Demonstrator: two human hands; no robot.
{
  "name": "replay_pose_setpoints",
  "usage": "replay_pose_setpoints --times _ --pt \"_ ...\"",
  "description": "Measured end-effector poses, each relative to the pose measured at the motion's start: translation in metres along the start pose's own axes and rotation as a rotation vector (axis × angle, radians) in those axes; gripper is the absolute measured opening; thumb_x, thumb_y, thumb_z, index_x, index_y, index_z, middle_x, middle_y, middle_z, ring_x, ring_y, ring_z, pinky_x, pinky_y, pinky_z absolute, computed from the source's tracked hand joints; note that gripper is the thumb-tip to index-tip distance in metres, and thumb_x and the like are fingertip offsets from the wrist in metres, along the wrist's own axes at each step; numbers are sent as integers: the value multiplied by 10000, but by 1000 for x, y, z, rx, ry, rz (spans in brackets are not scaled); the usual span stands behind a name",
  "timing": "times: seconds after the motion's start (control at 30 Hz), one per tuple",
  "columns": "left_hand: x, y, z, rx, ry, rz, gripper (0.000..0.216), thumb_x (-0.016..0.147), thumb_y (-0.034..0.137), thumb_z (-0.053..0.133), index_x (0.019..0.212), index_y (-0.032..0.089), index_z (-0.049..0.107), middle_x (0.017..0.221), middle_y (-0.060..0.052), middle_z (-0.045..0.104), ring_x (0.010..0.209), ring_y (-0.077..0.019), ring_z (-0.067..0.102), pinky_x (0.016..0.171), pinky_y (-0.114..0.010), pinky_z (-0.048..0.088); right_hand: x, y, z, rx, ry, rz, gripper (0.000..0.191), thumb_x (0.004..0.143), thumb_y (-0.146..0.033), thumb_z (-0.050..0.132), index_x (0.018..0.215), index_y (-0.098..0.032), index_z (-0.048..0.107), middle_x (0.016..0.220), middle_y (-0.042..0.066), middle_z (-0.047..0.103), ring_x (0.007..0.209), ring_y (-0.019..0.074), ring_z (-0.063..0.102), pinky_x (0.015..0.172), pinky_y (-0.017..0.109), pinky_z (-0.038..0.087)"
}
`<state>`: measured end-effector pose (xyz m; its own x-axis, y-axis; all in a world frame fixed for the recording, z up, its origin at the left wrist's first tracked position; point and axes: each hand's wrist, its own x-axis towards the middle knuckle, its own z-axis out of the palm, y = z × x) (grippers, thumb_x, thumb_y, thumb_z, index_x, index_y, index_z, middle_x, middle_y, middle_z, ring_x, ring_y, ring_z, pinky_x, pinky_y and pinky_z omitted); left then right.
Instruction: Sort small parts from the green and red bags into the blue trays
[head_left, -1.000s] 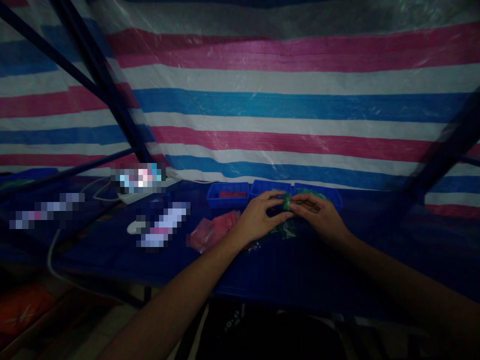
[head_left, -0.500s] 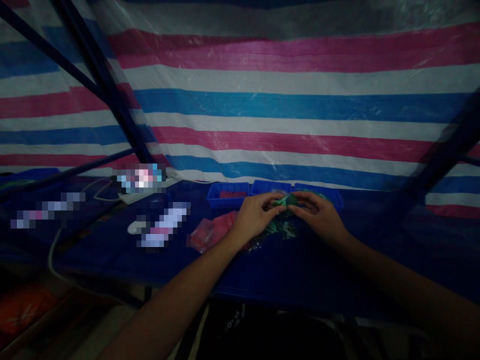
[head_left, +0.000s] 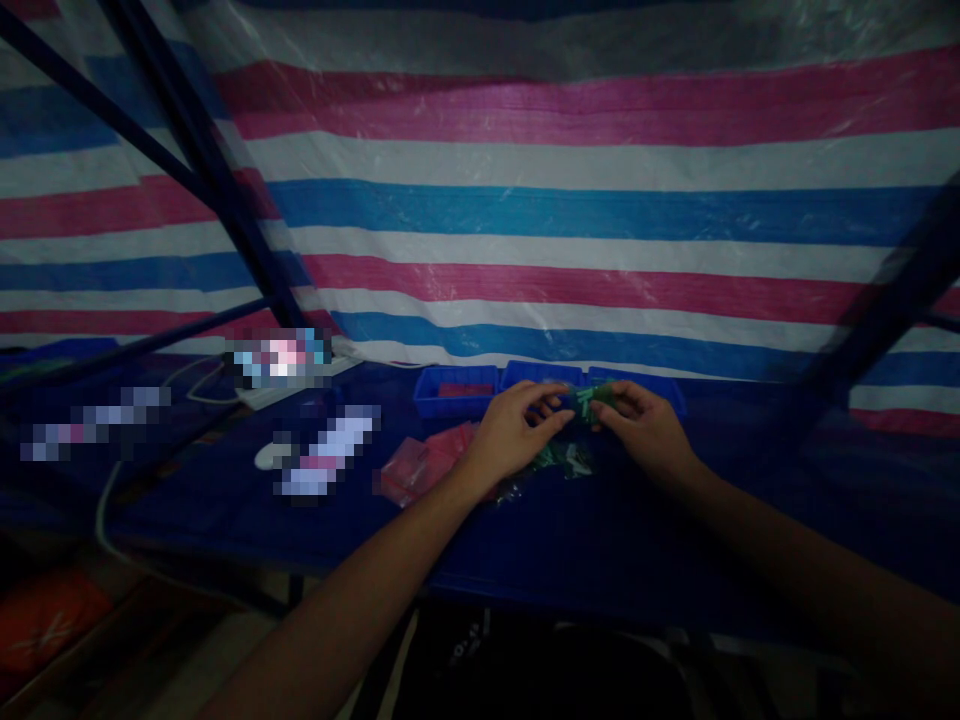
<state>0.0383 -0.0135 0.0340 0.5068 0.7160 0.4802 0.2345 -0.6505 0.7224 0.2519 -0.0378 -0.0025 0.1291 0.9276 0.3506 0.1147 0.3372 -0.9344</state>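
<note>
My left hand (head_left: 514,430) and my right hand (head_left: 643,430) meet over the dark blue table (head_left: 600,540), both pinching a small green packet (head_left: 585,400) between their fingertips. Just below the hands a heap of more green packets (head_left: 561,462) lies on the table. Pink packets (head_left: 424,462) lie to the left of my left wrist. Behind the hands stand three small blue trays in a row: left tray (head_left: 456,388) with something red inside, middle tray (head_left: 525,372), right tray (head_left: 667,390).
A striped pink, blue and white tarpaulin (head_left: 570,200) hangs right behind the table. Dark metal poles (head_left: 202,170) slant at the left. A white cable (head_left: 105,500) and blurred items lie on the left of the table. The scene is dim.
Both hands have shifted slightly away from me towards the trays, and the green packet between the fingertips has been turned and lifted a little.
</note>
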Motion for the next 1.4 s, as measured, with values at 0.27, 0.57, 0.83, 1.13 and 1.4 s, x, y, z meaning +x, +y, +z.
replay_pose_setpoints --times 0.27,0.57,0.83,1.13,1.4 --pt "-3 5 1 -49 -44 -21 300 976 364 599 1228 233 694 1181 -86 732 918 -198 696 804 -347 565 -2 -6 0 -113 -169 -221 141 837 -297 702 961 -257 755 1165 60 681 1146 233 642 1018 436 521" --pt "2 -5 -1 35 44 -31 143 933 243 632 1048 207 710 1015 -44 733 850 -168 679 787 -327 563 -1 9 -1 174 -95 -3 178 830 -375 729 931 -235 775 1106 55 731 989 242 717 960 478 583" --pt "0 -3 2 10 84 -4 266 857 428 752 951 181 723 1113 -88 657 942 -179 656 807 -324 598 -8 -5 2 70 -147 -54 179 841 -391 742 944 -253 789 1118 47 742 1046 241 700 1009 444 541" --pt "0 1 1 206 56 103 245 831 411 781 905 182 736 1078 -91 684 1021 -235 645 914 -405 549 -13 -17 6 132 -250 -41 199 921 -404 663 1031 -248 720 1135 63 757 997 226 722 989 446 533" --pt "1 -1 -1 218 11 192 148 892 123 645 993 191 728 1250 -69 658 1198 -216 608 1073 -425 488 -7 -8 1 -75 -151 -193 187 902 -392 686 1020 -260 745 1159 68 684 1088 239 663 923 408 566"
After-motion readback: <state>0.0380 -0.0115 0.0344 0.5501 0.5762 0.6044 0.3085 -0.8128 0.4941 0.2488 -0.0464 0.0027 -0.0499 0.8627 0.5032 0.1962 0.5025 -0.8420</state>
